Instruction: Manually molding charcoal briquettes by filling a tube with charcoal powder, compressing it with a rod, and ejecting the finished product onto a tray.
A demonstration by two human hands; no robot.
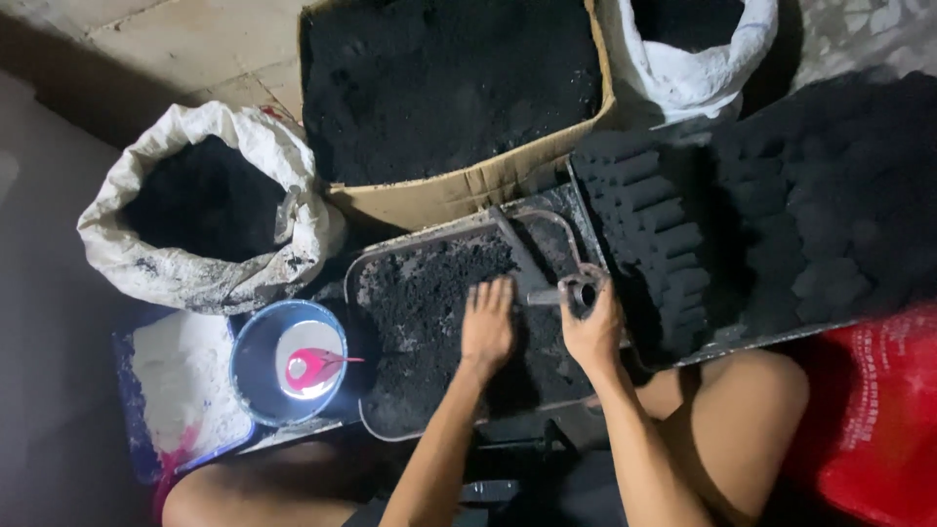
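Black powder fills nearly every container around me as I sit over a metal tray (366, 293). My left hand (487, 325) lies flat on the dark, crumbly heap in that tray, fingers (496, 296) stretched out side by side and pressed into the powder. My right hand (591, 327) grips a short metal tube (584, 294) at the tray's right edge, fingers curled tight around it, its open end facing up. Beyond the tray, a cardboard box (468, 190) is packed with the same black powder, and two white sacks, one (195, 278) at left and one (688, 83) at top right, hold more. A blue bowl (256, 342) with a pink scoop (310, 366) sits just left of the tray, beside a heap of white powder (181, 376). Rows of black pressed blocks (654, 234) line a board at right.
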